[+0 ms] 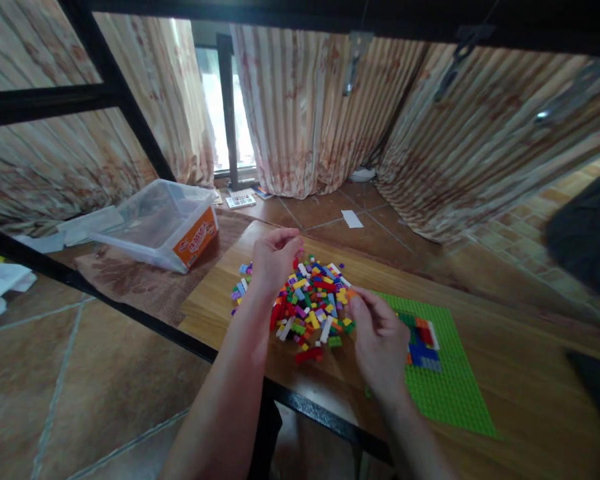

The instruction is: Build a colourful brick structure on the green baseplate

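A loose heap of small toy building bricks point(314, 319) in many colours lies on the wooden table. Over the heap's far left side is my left hand point(276, 257), its fingers closed in a pinch. A hint of pink shows at those fingertips, too small to make out. My right hand point(380, 330) pinches an orange brick point(351, 294) between thumb and fingers at the heap's right edge. Partly behind this hand lies a green studded baseplate point(463, 380). Blue, red, white, orange and grey bricks point(424, 350) are joined on it; the hand hides their left part.
A clear plastic bin point(155, 233) with an orange label stands on a mat left of the table point(520, 347). Black metal bars point(145, 133) cross at the left and overhead. Striped curtains point(300, 107) hang behind. A white card point(351, 219) lies on the tiled floor.
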### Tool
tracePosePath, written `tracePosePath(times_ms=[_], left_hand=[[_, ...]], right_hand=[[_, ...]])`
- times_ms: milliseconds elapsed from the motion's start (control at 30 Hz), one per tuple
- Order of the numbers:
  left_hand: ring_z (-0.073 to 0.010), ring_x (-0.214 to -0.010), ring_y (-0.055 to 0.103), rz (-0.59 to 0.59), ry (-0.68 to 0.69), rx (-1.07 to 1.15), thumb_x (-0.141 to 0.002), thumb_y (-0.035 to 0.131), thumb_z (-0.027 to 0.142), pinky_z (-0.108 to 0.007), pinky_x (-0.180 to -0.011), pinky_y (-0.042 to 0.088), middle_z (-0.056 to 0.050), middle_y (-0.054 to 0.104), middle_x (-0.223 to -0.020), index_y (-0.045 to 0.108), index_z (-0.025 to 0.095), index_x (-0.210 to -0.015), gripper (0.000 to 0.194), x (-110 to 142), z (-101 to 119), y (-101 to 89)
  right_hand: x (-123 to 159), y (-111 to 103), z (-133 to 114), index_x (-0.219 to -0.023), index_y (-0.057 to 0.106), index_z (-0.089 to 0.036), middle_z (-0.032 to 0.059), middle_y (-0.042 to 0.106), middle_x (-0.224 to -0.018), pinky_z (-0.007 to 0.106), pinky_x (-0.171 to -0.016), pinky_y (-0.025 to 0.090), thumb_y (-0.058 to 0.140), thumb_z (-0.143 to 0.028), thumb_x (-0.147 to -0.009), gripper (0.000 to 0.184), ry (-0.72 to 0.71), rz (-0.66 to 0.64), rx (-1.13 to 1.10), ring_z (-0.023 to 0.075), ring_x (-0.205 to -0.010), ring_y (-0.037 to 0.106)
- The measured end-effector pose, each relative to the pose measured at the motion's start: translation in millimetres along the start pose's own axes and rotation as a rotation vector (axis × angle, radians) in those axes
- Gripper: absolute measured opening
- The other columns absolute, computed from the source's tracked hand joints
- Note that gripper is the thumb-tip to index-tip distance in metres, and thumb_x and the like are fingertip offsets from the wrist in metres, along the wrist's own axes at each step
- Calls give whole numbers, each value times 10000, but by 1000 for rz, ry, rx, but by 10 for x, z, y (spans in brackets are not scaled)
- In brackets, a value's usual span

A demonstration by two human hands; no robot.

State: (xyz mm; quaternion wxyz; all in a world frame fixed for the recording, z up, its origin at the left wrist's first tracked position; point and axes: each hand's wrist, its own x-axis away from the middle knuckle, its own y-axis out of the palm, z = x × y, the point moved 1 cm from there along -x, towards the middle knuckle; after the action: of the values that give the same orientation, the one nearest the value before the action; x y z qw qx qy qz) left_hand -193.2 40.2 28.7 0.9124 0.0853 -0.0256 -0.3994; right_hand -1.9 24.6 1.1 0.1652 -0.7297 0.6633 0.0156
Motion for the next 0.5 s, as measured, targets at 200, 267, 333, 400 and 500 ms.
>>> tracePosePath(times_ms=[200,267,333,400,500], left_hand=[[-124,-654,614,-155,18,-136,-706,709,250,-235,-649,487,-16,693,-723,719,143,-870,196,55,-128,115],[-132,-671,615,-194,20,-177,-706,718,276,-241,-658,490,-21,700,-749,725,145,-888,225,88,-153,164],[-139,-689,622,-222,26,-199,-706,718,289,-247,-669,496,-27,708,-773,729,146,-905,246,109,-176,215],[-146,-709,632,-231,44,-214,-706,714,294,-252,-687,505,-33,714,-786,731,145,-909,252,111,-203,267],[-146,-714,642,-216,67,-223,-703,718,306,-254,-702,515,-41,724,-795,734,144,-902,257,107,-246,339]], right_hand=[[-255,-390,191,-979,693,-189,17,716,-759,287,-593,533,691,-467,-796,333,241,136,-417,129,-614,640],[-274,-526,238,-1008,689,-203,4,715,-747,274,-575,536,734,-452,-757,356,260,149,-459,120,-596,642],[-284,-671,285,-1034,691,-219,-3,717,-756,277,-587,549,751,-439,-744,369,264,165,-462,120,-608,655],[-307,-827,342,-1047,695,-229,-2,719,-783,296,-622,567,749,-429,-750,363,261,191,-452,128,-650,675],[-373,-1073,447,-1036,694,-231,-1,713,-810,328,-672,583,739,-418,-759,337,242,253,-432,140,-712,688]])
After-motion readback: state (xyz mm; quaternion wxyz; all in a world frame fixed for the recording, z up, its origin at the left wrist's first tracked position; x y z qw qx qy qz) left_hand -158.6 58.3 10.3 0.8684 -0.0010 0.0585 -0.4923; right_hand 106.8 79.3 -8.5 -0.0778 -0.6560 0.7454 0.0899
